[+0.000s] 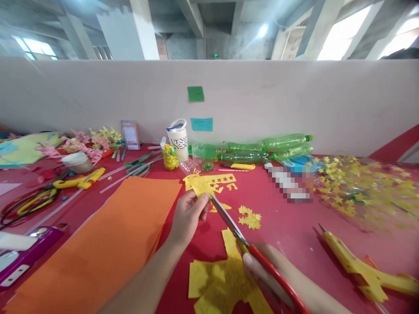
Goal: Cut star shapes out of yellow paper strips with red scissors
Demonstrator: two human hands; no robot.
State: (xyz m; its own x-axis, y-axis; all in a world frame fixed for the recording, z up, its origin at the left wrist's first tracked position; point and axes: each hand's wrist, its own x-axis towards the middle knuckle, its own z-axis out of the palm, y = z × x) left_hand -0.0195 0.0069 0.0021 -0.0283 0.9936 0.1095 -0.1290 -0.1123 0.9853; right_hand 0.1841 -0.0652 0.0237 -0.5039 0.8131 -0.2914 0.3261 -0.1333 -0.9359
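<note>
My left hand (190, 213) pinches a small yellow paper piece (200, 185) that seems to bear a drawn star outline. In my right hand (271, 270) is a pair of scissors (229, 220) with red handles. Its blade tips point up and left, close to the paper's right edge; whether they touch it I cannot tell. Beyond lies a yellow strip (225, 178) with star-shaped holes. Several cut yellow stars (249, 217) form a small pile to the right. Larger yellow sheets (209, 279) lie below, partly hidden by my right hand.
Orange paper (111, 231) covers the left side. A yellow glue gun (356, 261) lies at right, below blurred yellow star sprays (366, 187). Green plastic bottles (248, 155), a white cup (178, 141) and a yellow cutter (242, 166) sit along the back. A purple power strip (29, 257) is far left.
</note>
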